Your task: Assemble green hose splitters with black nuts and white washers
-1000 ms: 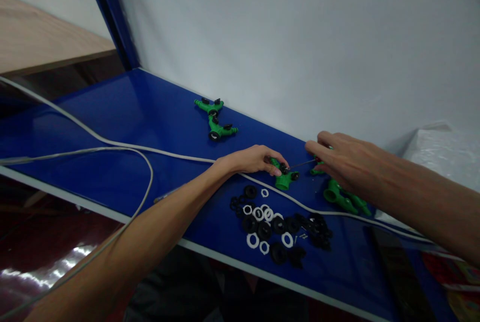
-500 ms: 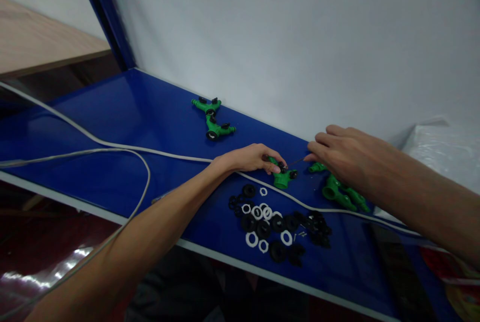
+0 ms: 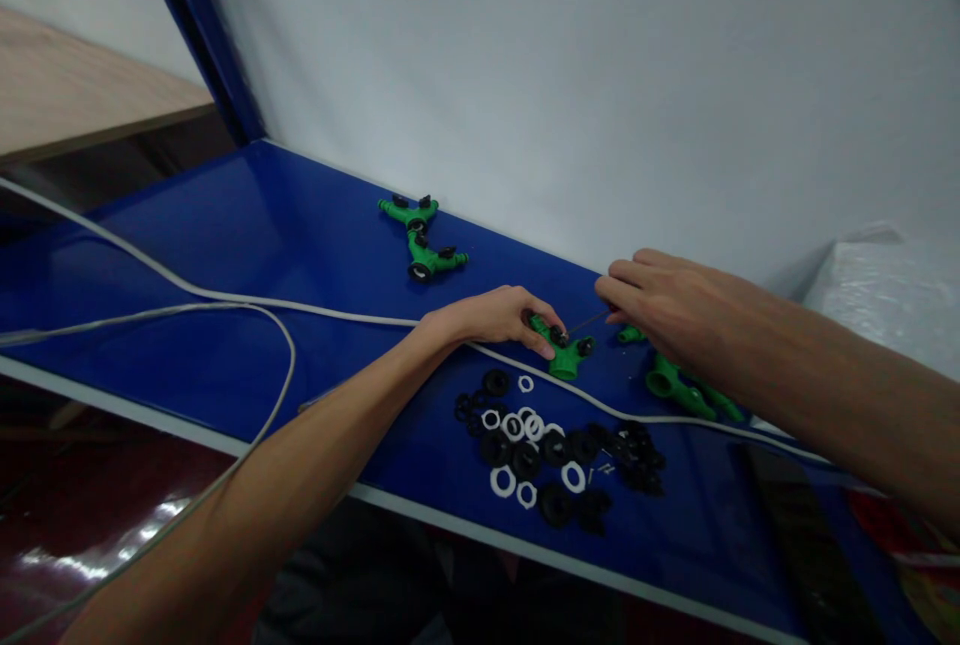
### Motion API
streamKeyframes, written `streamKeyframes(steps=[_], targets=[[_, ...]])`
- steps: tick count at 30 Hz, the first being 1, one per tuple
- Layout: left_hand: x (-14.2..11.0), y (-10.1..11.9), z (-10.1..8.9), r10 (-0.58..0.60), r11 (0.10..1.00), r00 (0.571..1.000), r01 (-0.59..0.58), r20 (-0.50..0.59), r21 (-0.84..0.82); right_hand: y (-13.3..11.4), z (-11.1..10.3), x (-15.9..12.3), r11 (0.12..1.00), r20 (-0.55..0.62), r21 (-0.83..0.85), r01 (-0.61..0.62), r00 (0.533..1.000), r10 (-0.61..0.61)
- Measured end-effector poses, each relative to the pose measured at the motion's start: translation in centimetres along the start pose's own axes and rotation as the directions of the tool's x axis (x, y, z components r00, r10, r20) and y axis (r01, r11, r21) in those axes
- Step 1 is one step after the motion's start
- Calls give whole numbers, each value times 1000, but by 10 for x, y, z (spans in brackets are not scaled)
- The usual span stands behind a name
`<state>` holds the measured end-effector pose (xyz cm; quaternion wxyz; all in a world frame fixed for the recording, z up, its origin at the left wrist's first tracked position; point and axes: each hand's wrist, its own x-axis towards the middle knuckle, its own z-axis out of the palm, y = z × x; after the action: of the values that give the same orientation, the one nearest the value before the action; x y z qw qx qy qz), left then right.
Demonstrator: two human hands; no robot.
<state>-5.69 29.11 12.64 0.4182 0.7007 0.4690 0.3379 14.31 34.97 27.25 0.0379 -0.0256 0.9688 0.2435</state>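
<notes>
My left hand [image 3: 517,317] is closed on a green Y-shaped hose splitter [image 3: 566,361], which has small black valve knobs and rests on the blue table. In my right hand [image 3: 649,300] is a screwdriver [image 3: 589,322], its handle mostly hidden by the fingers. The thin shaft points left, and its tip is at the black knob beside my left fingertips. Under my right forearm lie more green splitter bodies [image 3: 675,388], partly covered. Two green splitters [image 3: 435,259] with black knobs sit farther back on the left.
White rings [image 3: 574,477], black discs [image 3: 556,503], small black parts [image 3: 637,455] and tiny screws [image 3: 606,469] lie scattered near the front. A white cable [image 3: 345,313] crosses the blue table [image 3: 225,225]. A plastic-wrapped white package [image 3: 870,300] stands at right, by the wall.
My right hand and the screwdriver have shifted slightly left, and its fingers have turned a little. My left hand keeps its hold on the splitter. The view has tilted slightly.
</notes>
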Motion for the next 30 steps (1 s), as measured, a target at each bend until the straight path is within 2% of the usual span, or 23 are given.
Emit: streamKeyframes(steps=[5, 10, 14, 18, 22, 26, 30], targets=[[-1, 1, -1, 11, 1000, 1000, -11, -2, 11, 2, 4, 2, 993, 28, -118, 31, 999, -28], [-3, 5, -2, -16, 999, 1000, 16, -1, 37, 1, 10, -4, 1000, -37, -7, -4, 999, 4], [-2, 5, -3, -14, 998, 1000, 13, 2, 56, -6, 3, 1, 999, -34, 23, -41, 999, 42], [-2, 5, -3, -25, 999, 1000, 25, 1, 46, -8, -7, 8, 997, 30, -72, -6, 1000, 8], [-2, 7, -2, -32, 999, 999, 32, 0, 35, -4, -5, 8, 982, 76, -181, 58, 996, -45], [-2, 9, -2, -50, 998, 999, 50, 4, 42, 0, 5, 3, 987, -6, -136, 82, 997, -83], [-2, 10, -2, -63, 997, 998, 62, 4, 42, -4, 3, 5, 996, -50, -80, 47, 997, -51]])
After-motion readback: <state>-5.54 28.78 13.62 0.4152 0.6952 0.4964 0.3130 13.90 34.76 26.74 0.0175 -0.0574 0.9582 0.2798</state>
